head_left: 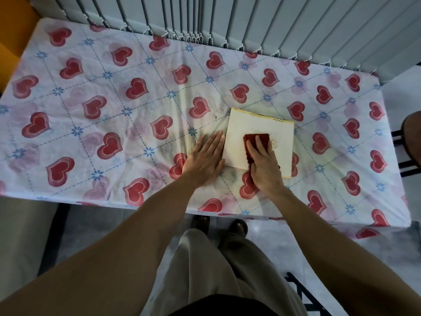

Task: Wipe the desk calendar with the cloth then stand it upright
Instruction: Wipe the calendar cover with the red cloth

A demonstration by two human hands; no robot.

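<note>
The desk calendar (241,131) lies flat on the table, a pale cream page up, its spiral binding along the far edge. A dark red cloth (250,139) rests on the page. My right hand (264,163) lies flat on top of the cloth and presses it onto the calendar, fingers pointing away from me. My left hand (206,159) is spread flat on the tablecloth, its fingers touching the calendar's left edge. Part of the cloth is hidden under my right hand.
The table wears a white tablecloth (114,106) printed with red hearts and blue flowers. Grey vertical blinds (250,21) hang along the far side. A dark round stool (412,137) stands at the right. My legs and feet are below the near edge.
</note>
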